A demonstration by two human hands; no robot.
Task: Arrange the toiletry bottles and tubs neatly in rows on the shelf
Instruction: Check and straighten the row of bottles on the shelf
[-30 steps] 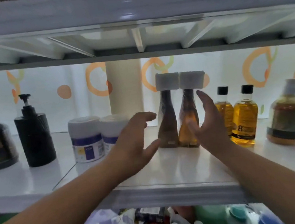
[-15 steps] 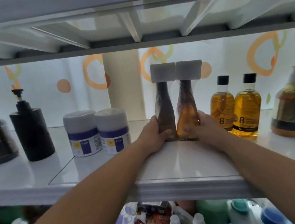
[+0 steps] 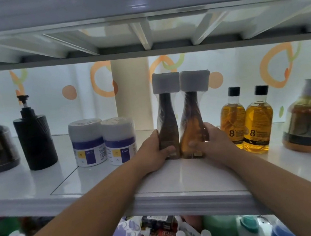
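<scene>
Together, two slim square-capped bottles stand gripped at mid-shelf.

Upright and touching, the dark brown bottle [image 3: 167,128] is clasped low by the left hand [image 3: 154,151], the amber bottle [image 3: 192,127] by the right hand [image 3: 211,143] (thumbs across the fronts), both on the white shelf [image 3: 178,179]. Left of them sit two white tubs [image 3: 102,142] and a black pump bottle [image 3: 34,138]; just right, two yellow black-capped bottles [image 3: 248,120].

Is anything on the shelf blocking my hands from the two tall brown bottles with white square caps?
Nothing visible: the left hand grips the darker bottle, the right hand the amber bottle.
</scene>
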